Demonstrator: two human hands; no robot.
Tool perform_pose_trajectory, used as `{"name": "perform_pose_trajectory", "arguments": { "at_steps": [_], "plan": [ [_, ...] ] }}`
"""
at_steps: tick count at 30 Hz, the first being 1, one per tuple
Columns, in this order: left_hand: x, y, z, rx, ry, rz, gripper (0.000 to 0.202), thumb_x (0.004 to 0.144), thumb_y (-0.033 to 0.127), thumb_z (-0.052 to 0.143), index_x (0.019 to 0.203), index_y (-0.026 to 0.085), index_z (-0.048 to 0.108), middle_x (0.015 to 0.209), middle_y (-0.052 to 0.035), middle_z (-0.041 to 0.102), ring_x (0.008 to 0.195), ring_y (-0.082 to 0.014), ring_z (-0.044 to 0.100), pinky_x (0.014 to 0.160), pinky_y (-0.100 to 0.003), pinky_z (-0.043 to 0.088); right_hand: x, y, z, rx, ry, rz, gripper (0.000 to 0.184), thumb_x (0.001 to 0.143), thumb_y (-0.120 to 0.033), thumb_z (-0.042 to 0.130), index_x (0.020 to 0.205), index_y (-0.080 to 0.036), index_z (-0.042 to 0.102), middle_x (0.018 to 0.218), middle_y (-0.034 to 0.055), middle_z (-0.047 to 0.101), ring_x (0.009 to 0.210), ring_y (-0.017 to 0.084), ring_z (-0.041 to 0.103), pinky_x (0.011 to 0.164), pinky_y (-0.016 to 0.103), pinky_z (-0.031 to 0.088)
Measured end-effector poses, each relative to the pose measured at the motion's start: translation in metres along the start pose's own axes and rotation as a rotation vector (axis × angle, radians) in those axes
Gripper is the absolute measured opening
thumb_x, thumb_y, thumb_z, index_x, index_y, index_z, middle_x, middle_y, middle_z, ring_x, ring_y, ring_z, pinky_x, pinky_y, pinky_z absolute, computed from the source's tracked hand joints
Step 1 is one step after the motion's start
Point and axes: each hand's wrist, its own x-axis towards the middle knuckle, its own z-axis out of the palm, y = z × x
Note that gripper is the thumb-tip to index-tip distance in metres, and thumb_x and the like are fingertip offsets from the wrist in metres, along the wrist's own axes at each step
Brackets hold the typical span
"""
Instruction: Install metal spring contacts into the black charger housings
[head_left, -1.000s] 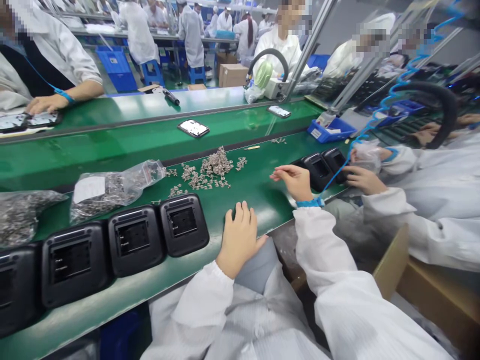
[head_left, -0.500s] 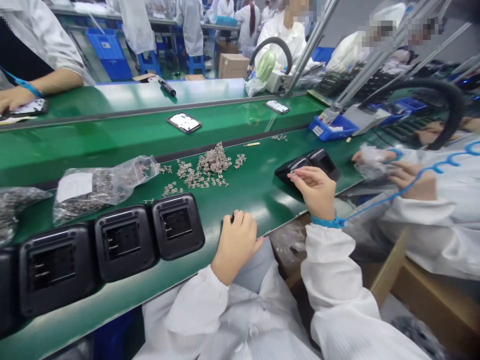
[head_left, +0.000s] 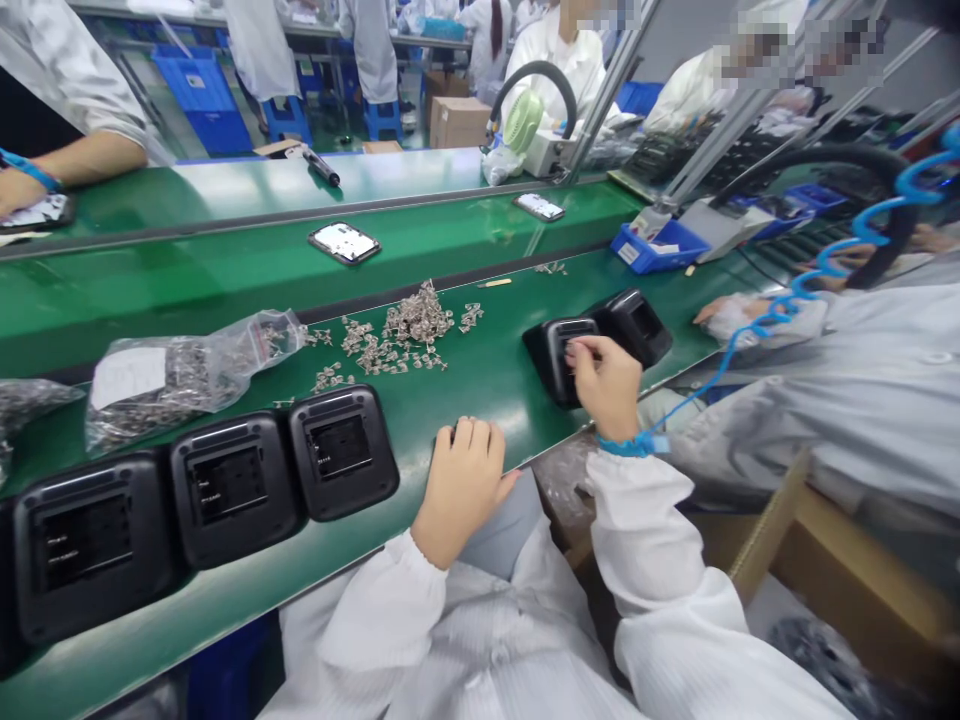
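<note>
My right hand (head_left: 609, 385) is closed in a pinch, its fingertips pressed into the open face of a black plastic housing (head_left: 549, 352) on the green bench (head_left: 487, 385). A small pale metal piece seems to sit between the fingertips. A blue wrist strap circles that wrist. A second black housing (head_left: 639, 322) lies just behind the first. My left hand (head_left: 461, 480) rests at the bench's near edge with its fingers curled down over a small dark thing that I cannot make out. A loose pile of small metal clips (head_left: 405, 335) lies beyond it.
Three black housings (head_left: 341, 450) stand in a row at the near left. A clear bag of clips (head_left: 180, 375) lies behind them. Flat boards (head_left: 343, 242) ride the far belt. A blue tray (head_left: 652, 250) stands at right, beside a co-worker's sleeve (head_left: 825, 390). A cardboard box (head_left: 862, 570) sits low right.
My right hand came back from the bench with a small metal piece and dropped onto the nearer right housing. My left hand's fingers curled from flat. The view drifted right.
</note>
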Motion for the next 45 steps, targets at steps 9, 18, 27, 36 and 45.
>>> {"name": "perform_pose_trajectory", "arguments": {
  "at_steps": [9,18,27,36,45],
  "plan": [
    [-0.007,-0.001,-0.004,-0.089,0.278,-0.035,0.062,0.105,0.06,0.039,0.138,0.012,0.061,0.141,-0.0136,0.065,0.131,-0.0284,0.055,0.089,-0.046,0.034,-0.013,-0.093,0.006,0.016,-0.319,-0.403,0.022,0.1,-0.025,0.059,0.097,-0.029,0.08,0.096,0.0046,0.076,0.09,0.025,0.071,0.082,0.042,0.058],
    [-0.003,0.0,-0.001,-0.147,0.405,-0.074,0.054,0.103,0.057,0.046,0.12,0.012,0.068,0.12,-0.0118,0.074,0.109,-0.0258,0.064,0.08,-0.045,0.029,-0.008,-0.101,0.022,-0.306,-0.59,-0.941,0.02,0.098,-0.01,0.057,0.091,-0.017,0.075,0.09,0.0076,0.072,0.084,0.023,0.057,0.074,0.037,0.047],
    [-0.004,-0.001,-0.003,-0.177,0.394,-0.085,0.05,0.102,0.057,0.047,0.116,0.014,0.067,0.118,-0.0104,0.074,0.112,-0.0256,0.062,0.081,-0.047,0.028,-0.002,-0.097,0.03,-0.217,-0.516,-1.053,0.021,0.097,-0.007,0.057,0.091,-0.015,0.076,0.092,0.0084,0.068,0.085,0.022,0.052,0.074,0.035,0.045],
    [-0.002,0.0,-0.001,-0.196,0.389,-0.099,0.043,0.102,0.052,0.051,0.116,0.015,0.068,0.116,-0.0089,0.075,0.121,-0.0263,0.061,0.084,-0.047,0.029,-0.005,-0.102,0.028,-0.246,-0.566,-1.029,0.018,0.095,-0.008,0.06,0.09,-0.015,0.076,0.09,0.0093,0.066,0.084,0.023,0.05,0.073,0.038,0.041],
    [-0.003,0.0,-0.001,-0.235,0.369,-0.118,0.039,0.101,0.05,0.054,0.117,0.018,0.067,0.121,-0.0076,0.074,0.132,-0.0276,0.057,0.091,-0.05,0.029,-0.005,-0.103,0.026,-0.286,-0.595,-0.969,0.019,0.099,-0.011,0.056,0.09,-0.017,0.072,0.089,0.0084,0.065,0.084,0.023,0.048,0.073,0.036,0.038]
  ]
}}
